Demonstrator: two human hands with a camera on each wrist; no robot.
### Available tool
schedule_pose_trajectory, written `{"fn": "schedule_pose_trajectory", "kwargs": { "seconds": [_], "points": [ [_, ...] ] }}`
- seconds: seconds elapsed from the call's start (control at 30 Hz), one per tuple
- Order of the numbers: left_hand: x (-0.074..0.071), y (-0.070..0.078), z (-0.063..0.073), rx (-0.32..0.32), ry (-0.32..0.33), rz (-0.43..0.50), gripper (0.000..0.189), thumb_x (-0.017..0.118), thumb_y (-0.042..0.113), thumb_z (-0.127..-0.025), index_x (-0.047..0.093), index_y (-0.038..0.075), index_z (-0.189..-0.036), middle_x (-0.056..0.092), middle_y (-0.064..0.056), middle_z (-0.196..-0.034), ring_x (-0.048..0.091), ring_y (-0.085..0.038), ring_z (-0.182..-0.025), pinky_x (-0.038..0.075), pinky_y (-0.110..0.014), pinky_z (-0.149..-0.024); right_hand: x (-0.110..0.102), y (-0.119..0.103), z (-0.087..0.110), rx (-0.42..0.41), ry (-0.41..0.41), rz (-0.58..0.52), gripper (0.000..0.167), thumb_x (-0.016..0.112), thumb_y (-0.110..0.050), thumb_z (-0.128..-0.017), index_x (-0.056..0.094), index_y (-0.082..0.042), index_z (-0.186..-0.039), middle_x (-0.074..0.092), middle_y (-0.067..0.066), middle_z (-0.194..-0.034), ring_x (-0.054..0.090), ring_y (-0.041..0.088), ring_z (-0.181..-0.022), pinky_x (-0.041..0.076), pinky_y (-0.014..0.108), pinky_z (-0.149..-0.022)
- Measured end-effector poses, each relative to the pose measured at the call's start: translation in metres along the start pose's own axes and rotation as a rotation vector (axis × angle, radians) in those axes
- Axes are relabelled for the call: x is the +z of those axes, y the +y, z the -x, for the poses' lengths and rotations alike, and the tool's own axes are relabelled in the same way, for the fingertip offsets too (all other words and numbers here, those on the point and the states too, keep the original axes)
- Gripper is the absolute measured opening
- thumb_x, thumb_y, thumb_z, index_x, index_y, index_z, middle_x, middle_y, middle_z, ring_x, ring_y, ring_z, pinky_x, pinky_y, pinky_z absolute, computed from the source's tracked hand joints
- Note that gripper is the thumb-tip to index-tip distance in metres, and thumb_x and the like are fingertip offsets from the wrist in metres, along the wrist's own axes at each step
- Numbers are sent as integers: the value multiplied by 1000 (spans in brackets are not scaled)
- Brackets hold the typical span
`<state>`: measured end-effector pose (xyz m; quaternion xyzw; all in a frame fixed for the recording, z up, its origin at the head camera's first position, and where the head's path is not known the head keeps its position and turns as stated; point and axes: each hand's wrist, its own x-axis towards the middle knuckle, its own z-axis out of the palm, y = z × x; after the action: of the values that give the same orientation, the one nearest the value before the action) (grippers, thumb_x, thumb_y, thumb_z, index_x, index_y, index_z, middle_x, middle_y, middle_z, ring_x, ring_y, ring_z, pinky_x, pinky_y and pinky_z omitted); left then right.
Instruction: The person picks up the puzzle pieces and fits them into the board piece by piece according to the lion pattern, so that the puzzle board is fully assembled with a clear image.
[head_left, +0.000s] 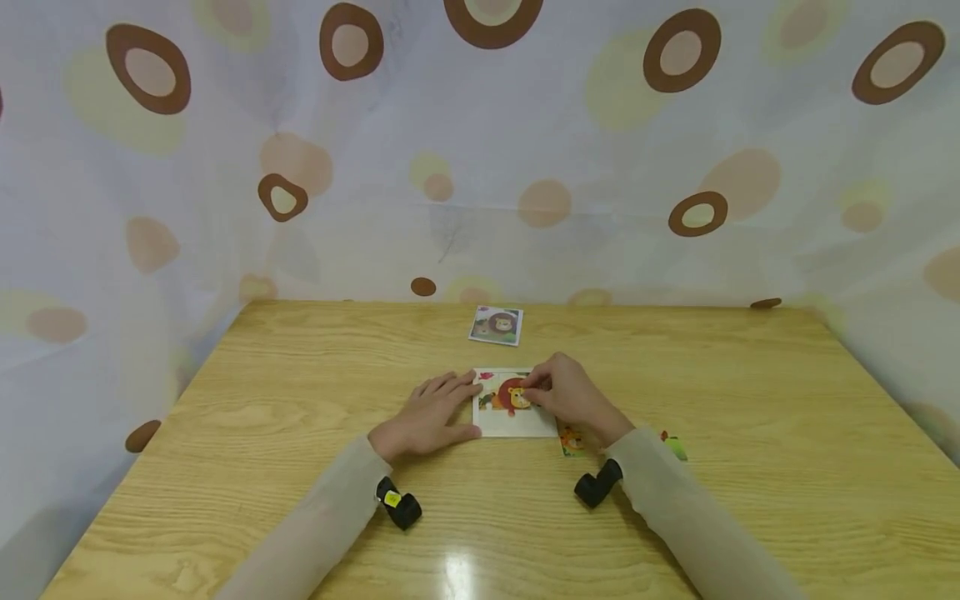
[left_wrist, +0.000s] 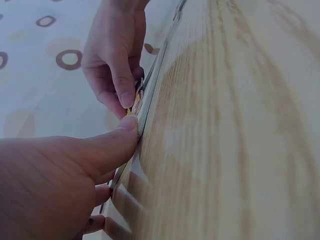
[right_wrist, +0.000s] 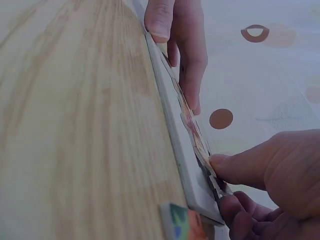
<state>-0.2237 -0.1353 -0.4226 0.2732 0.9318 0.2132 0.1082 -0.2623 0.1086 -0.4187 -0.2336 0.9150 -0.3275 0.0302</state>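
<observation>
A white puzzle tray (head_left: pixel 517 427) lies on the table in front of me, with joined pieces showing part of a lion (head_left: pixel 513 395) along its upper half. My left hand (head_left: pixel 431 417) rests at the tray's left side, fingers spread and fairly straight, thumb touching the near left corner. With thumb and fingertips, my right hand (head_left: pixel 576 393) pinches a puzzle piece (right_wrist: pixel 204 150) at the right of the lion. In the right wrist view the pieces sit slightly raised above the tray. The right fingers partly hide the held piece.
A lion picture card (head_left: pixel 496 325) lies farther back on the wooden table (head_left: pixel 337 350). An orange puzzle piece (head_left: pixel 572 442) lies by the tray's near right corner, partly under the right wrist. A green piece (head_left: pixel 675 446) is beyond the right sleeve. A patterned cloth (head_left: pixel 487 242) hangs behind.
</observation>
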Motion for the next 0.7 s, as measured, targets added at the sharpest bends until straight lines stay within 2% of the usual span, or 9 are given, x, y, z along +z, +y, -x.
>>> {"fn": "schedule_pose_trajectory", "kwargs": {
  "seconds": [0.27, 0.37, 0.53, 0.7],
  "points": [
    [-3, 2, -1, 7, -3, 4, 65, 58, 40, -95, 36, 10, -149, 22, -10, -160, 16, -37, -147, 13, -58, -115, -2, 1, 1, -8, 13, -20, 6, 72, -6, -85, 67, -3, -84, 64, 6, -78, 53, 12, -66, 44, 24, -61],
    [-5, 3, -1, 8, -2, 9, 64, 58, 39, -95, 37, 9, -149, 22, -11, -160, 16, -37, -146, 14, -59, -115, -6, 3, 2, -8, -20, -30, 5, 67, -8, -89, 67, -3, -90, 63, 5, -80, 51, 12, -68, 44, 25, -63],
    [-3, 3, 0, 8, 0, 8, 64, 59, 38, -95, 37, 9, -148, 23, -12, -159, 17, -38, -146, 14, -59, -115, -18, 11, 7, -47, -92, -60, 16, 59, -14, -96, 68, -4, -104, 65, 4, -89, 55, 12, -75, 47, 28, -68],
    [-1, 3, 0, 8, 6, 14, 64, 59, 38, -95, 37, 9, -148, 24, -11, -159, 17, -38, -146, 14, -60, -114, -33, 19, 19, -103, -145, -72, 17, 60, -12, -94, 68, -2, -105, 64, 4, -89, 55, 11, -75, 48, 27, -68]
  ]
}}
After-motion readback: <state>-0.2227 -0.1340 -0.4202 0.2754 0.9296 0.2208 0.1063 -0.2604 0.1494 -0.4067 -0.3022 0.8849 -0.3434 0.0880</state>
